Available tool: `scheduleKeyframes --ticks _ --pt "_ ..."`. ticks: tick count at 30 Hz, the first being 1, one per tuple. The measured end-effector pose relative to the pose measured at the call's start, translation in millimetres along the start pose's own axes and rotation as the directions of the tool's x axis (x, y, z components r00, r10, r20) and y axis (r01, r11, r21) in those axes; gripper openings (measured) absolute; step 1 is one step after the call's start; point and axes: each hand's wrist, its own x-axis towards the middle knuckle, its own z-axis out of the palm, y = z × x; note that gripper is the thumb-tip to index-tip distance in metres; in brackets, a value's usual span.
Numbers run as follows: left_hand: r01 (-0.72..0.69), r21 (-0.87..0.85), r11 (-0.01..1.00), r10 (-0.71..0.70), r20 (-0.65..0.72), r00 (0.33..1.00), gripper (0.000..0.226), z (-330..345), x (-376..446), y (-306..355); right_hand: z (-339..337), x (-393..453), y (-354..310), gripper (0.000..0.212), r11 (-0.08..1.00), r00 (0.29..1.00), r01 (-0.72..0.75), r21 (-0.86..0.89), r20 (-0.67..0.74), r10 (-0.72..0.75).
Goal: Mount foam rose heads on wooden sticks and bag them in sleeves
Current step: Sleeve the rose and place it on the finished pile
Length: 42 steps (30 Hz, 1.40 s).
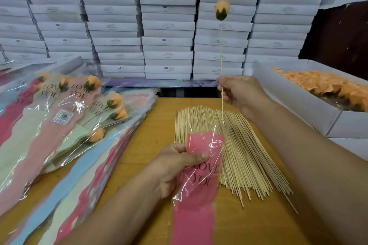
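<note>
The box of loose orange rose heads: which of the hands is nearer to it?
The right hand. It holds the stick upright just left of the box of rose heads; the left hand grips the pink sleeve lower down, farther left.

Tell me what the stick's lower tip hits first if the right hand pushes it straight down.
Probably the open mouth of the pink sleeve held by the left hand. The right hand pinches the stick just above it; depth is unclear, so the loose sticks behind are possible.
</note>
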Motion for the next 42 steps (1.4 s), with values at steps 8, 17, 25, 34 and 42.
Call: scheduleKeyframes --ticks 8,17,25,34,42 --pt "-0.012 -0.042 0.999 0.010 -0.030 1.000 0.048 -1.1 1.5 0.6 -3.6 -17.6 18.7 0.005 0.997 0.991 -0.049 -0.058 0.120 0.055" --pt "-0.029 -0.048 0.998 0.028 -0.026 0.999 0.032 -1.8 2.3 0.5 -7.7 -30.1 26.4 0.004 0.988 0.964 -0.072 -0.137 0.245 0.104" --pt "-0.044 -0.049 0.998 0.042 -0.026 0.999 0.052 -1.3 2.0 1.3 -4.6 -41.6 31.3 0.006 0.984 0.952 -0.092 -0.155 0.277 0.133" --pt "-0.019 -0.032 0.999 0.019 -0.009 1.000 0.034 -2.3 0.6 0.4 -9.0 -33.1 12.5 0.005 0.994 0.978 -0.087 -0.063 0.186 0.098" --pt "-0.014 -0.023 1.000 0.014 0.011 1.000 0.025 -0.3 -0.7 1.0 -15.7 -22.4 -13.3 0.004 0.999 0.990 -0.021 -0.046 0.137 0.027"
